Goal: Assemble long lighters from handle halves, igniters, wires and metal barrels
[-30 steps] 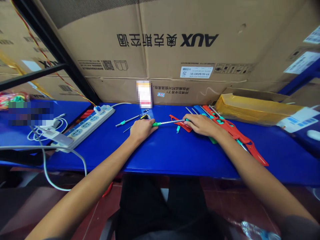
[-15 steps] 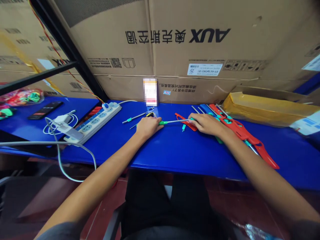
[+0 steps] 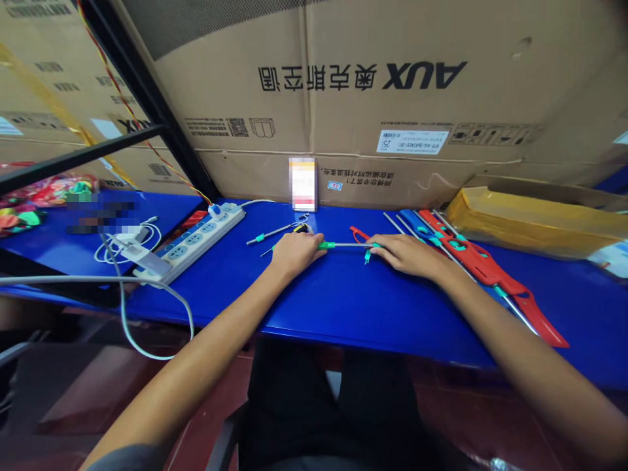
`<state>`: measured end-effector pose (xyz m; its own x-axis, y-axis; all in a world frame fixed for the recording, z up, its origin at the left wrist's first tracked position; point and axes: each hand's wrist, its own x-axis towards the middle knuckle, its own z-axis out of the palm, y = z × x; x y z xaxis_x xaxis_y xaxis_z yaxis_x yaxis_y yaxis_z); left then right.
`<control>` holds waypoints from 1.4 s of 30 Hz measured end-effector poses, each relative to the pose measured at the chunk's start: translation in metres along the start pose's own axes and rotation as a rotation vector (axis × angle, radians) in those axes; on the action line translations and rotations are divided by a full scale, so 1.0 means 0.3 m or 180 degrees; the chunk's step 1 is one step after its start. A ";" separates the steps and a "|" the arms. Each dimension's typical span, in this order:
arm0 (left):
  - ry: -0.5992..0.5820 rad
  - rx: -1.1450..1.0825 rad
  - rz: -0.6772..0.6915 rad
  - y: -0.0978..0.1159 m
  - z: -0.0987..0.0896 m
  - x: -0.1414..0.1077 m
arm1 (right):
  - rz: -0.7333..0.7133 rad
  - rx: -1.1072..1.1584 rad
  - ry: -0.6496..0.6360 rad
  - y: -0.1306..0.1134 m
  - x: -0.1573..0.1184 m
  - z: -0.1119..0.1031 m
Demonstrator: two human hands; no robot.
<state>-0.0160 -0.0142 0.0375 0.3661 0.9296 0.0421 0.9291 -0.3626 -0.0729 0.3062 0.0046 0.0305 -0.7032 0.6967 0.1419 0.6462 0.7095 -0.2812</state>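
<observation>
A thin metal rod with green fittings (image 3: 349, 245) lies level between my two hands, low over the blue tabletop. My left hand (image 3: 297, 254) is closed around its left end. On the other end, my right hand (image 3: 405, 255) has its fingers closed near a green fitting. Beneath the right fingertips are a small green piece (image 3: 367, 256) and a red plastic part (image 3: 360, 232), partly hidden by that hand. Beyond my left hand lie another rod with a green fitting (image 3: 275, 231) and a small yellow-and-black item (image 3: 301, 228).
Red plastic lighter-shaped bodies (image 3: 471, 258) and more metal rods lie to the right, before a taped carton (image 3: 520, 219). A white power strip (image 3: 191, 242) with a charger and cables sits left. A large cardboard panel (image 3: 343, 118) stands behind the blue table (image 3: 333, 301).
The view has shifted slightly. My right hand has come a little lower and closer to the left, covering more of the red part. The rod now lies more level.
</observation>
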 end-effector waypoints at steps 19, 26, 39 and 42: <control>-0.0057 -0.0120 -0.0042 -0.008 -0.011 -0.009 | 0.0411 0.1562 0.0649 -0.005 0.003 -0.015; -0.0057 -0.0167 -0.0091 -0.017 0.003 -0.003 | 0.0532 0.1600 0.1028 -0.018 0.016 0.000; -0.0094 -0.0112 -0.0035 -0.032 0.002 0.003 | 0.0726 0.1794 0.1096 -0.040 0.024 0.038; -0.0116 -0.0122 -0.0023 -0.030 0.002 0.004 | 0.0632 0.1546 0.1212 -0.036 0.022 0.036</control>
<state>-0.0239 -0.0098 0.0375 0.3578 0.9338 0.0060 0.9333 -0.3574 -0.0343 0.2915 0.0004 0.0241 -0.3722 0.8618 0.3446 0.4826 0.4968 -0.7213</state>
